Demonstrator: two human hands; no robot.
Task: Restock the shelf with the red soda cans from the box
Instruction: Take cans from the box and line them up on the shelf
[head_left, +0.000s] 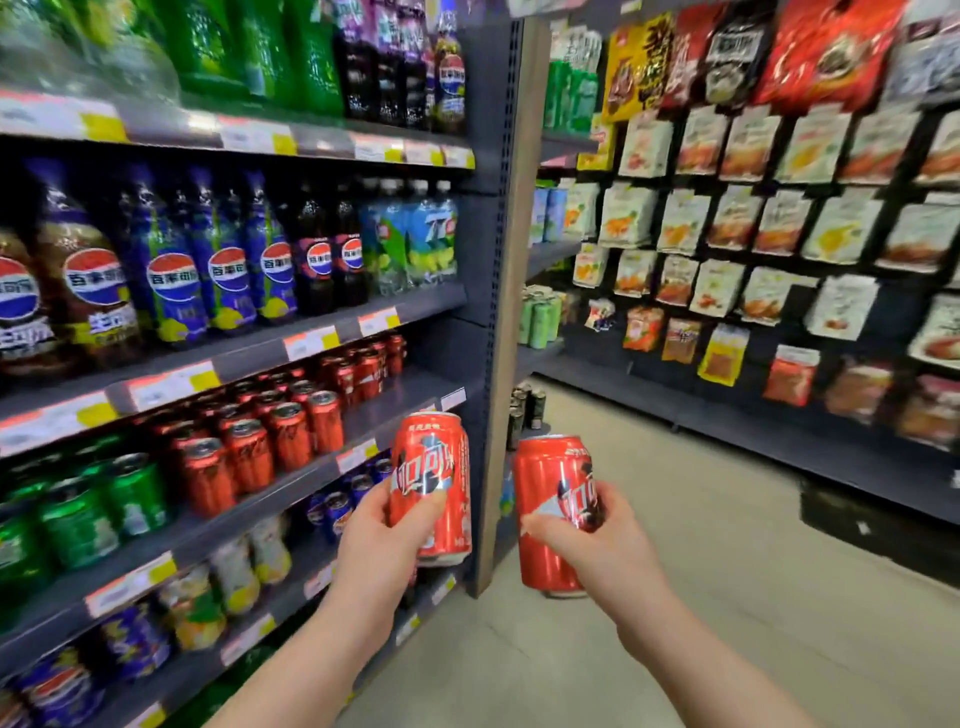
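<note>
I see the grey drinks shelf (415, 387) filling the left of the frame. Its middle tier carries a row of red cans (291, 431), with bare board at the right end. At lower centre my left hand (384, 540) grips one upright red soda can (436, 467) just before that tier. My right hand (597, 545) grasps a second can (550, 483) beside it, over the aisle floor (701, 519).
</note>
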